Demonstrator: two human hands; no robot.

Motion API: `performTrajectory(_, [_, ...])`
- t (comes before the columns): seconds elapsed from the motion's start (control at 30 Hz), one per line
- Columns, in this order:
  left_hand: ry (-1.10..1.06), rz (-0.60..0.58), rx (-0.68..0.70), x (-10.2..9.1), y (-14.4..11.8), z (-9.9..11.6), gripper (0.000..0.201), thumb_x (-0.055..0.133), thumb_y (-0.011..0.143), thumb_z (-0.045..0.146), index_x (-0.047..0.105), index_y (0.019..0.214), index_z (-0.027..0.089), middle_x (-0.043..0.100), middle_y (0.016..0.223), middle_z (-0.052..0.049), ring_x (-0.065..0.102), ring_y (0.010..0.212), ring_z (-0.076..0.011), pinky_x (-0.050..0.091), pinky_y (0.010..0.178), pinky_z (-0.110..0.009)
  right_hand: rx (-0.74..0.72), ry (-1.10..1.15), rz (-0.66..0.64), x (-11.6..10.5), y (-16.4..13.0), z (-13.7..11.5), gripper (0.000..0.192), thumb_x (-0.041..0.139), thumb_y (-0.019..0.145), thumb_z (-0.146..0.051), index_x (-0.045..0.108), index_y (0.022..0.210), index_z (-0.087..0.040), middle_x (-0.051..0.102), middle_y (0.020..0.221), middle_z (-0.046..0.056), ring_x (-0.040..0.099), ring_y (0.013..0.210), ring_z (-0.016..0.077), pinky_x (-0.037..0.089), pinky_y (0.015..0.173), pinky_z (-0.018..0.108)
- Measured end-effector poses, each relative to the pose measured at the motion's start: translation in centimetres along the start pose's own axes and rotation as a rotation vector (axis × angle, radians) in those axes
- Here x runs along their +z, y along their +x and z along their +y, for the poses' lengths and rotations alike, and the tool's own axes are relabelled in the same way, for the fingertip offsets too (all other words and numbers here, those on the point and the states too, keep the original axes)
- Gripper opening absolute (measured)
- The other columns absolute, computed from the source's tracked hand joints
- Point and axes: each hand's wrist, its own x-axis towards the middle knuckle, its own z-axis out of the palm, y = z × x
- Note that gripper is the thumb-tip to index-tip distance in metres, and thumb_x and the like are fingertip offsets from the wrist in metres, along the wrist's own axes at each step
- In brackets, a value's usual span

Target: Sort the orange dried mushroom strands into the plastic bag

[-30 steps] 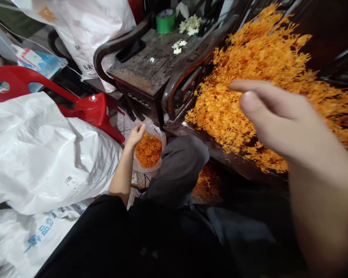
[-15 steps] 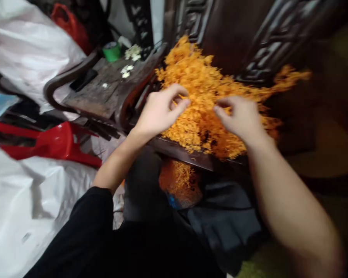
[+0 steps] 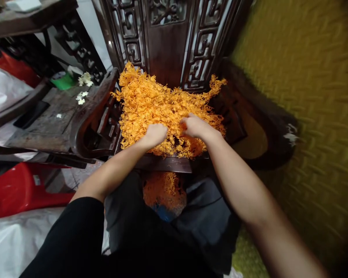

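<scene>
Orange sprig pile [image 3: 159,104] heaped on the seat of a carved dark wood chair [image 3: 174,46], filling most of it. Left hand [image 3: 156,134] curled into the pile's near edge, fingers closed on a clump of sprigs. Right hand [image 3: 195,126] just beside, knuckles up, fingers buried in the sprigs; grip hidden, cannot tell how closed. Below the seat's front edge, between the knees, a smaller batch of orange sprigs [image 3: 164,192], seemingly the part already pulled off. Bulk of the pile apparently untouched. Left of the chair, a side table [image 3: 46,123] with white flowers [image 3: 83,87] and a green tape roll [image 3: 61,80]; lower left, a red stool [image 3: 20,189].
</scene>
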Motion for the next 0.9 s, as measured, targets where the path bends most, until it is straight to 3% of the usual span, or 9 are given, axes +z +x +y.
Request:
performTrajectory(0.17, [0.040,0.131,0.122,0.3,0.9,0.7,0.045,0.062,0.094,0.046,0.067,0.126,0.016,0.074,0.108,-0.020,0.071,0.100,-0.0344,0.049,0.085,-0.041,-0.065,0.160,0.175,-1.1,-1.1,-0.9,0.049,0.074,0.082,-0.016,0.068,0.130,-0.012,0.058,0.128,0.018,0.064,0.111,0.0286,0.047,0.106,0.040])
performTrajectory(0.27, [0.038,0.089,0.257,1.6,1.7,1.9,0.031,0.065,0.092,0.034,0.074,0.112,0.014,0.076,0.101,-0.019,0.072,0.094,-0.0314,0.049,0.082,-0.039,-0.083,0.225,0.271,-2.2,-2.2,-1.8,0.041,0.071,0.084,-0.015,0.071,0.124,-0.010,0.062,0.122,0.017,0.064,0.110,0.0274,0.048,0.105,0.040])
performTrajectory(0.37, [0.023,0.115,0.270,1.8,2.2,3.0,0.024,0.056,0.093,0.018,0.076,0.101,0.008,0.075,0.102,-0.020,0.071,0.097,-0.0302,0.048,0.084,-0.039,-0.112,0.291,0.299,-3.1,-3.4,-2.4,0.031,0.069,0.085,-0.016,0.073,0.116,-0.010,0.069,0.112,0.014,0.066,0.100,0.0244,0.051,0.098,0.039])
performTrajectory(0.5, [-0.016,0.339,0.240,-0.1,1.6,3.0,0.037,0.053,0.095,0.025,0.070,0.121,0.006,0.067,0.129,-0.023,0.058,0.126,-0.0338,0.042,0.104,-0.045,-0.221,0.411,0.379,-3.6,-4.8,-2.4,0.023,0.061,0.094,-0.024,0.074,0.110,-0.014,0.072,0.110,0.012,0.067,0.098,0.0213,0.052,0.095,0.035])
performTrajectory(0.57, [-0.111,0.496,0.183,-1.3,1.0,2.3,0.037,0.049,0.097,0.027,0.070,0.123,0.010,0.070,0.125,-0.019,0.061,0.121,-0.0314,0.042,0.105,-0.045,-0.248,0.471,0.416,-3.7,-5.4,-2.2,0.031,0.062,0.095,-0.030,0.070,0.119,-0.014,0.073,0.114,0.012,0.068,0.099,0.0213,0.053,0.094,0.035])
performTrajectory(0.67, [-0.368,0.747,0.072,-2.9,-0.1,1.0,0.036,0.043,0.100,0.026,0.071,0.122,0.019,0.076,0.115,-0.011,0.069,0.102,-0.0236,0.048,0.097,-0.039,-0.249,0.445,0.390,-3.5,-5.8,-1.8,0.044,0.069,0.090,-0.030,0.064,0.131,-0.011,0.073,0.117,0.014,0.069,0.100,0.0230,0.053,0.095,0.037])
performTrajectory(0.73, [-0.488,0.856,0.015,-3.5,-0.7,0.4,0.037,0.041,0.101,0.026,0.072,0.120,0.021,0.077,0.114,-0.009,0.070,0.099,-0.0207,0.050,0.095,-0.035,-0.247,0.341,0.345,-3.2,-5.7,-1.7,0.043,0.069,0.089,-0.024,0.066,0.130,-0.011,0.073,0.120,0.015,0.069,0.107,0.0248,0.051,0.100,0.038])
performTrajectory(0.8, [-0.502,0.838,-0.008,-3.7,-1.3,0.2,0.035,0.043,0.100,0.025,0.074,0.115,0.020,0.077,0.114,-0.008,0.071,0.101,-0.0206,0.050,0.095,-0.034,-0.181,0.192,0.221,-2.8,-5.4,-1.8,0.038,0.069,0.087,-0.019,0.070,0.125,-0.015,0.073,0.122,0.015,0.068,0.112,0.0269,0.050,0.103,0.039])
performTrajectory(0.9, [-0.385,0.608,0.028,-3.2,-1.8,0.6,0.033,0.046,0.097,0.023,0.076,0.111,0.021,0.078,0.112,-0.007,0.071,0.102,-0.0224,0.050,0.094,-0.034,-0.023,0.031,-0.022,-1.9,-4.7,-2.0,0.040,0.072,0.079,-0.012,0.077,0.118,-0.021,0.076,0.113,0.015,0.070,0.107,0.0307,0.053,0.095,0.041])
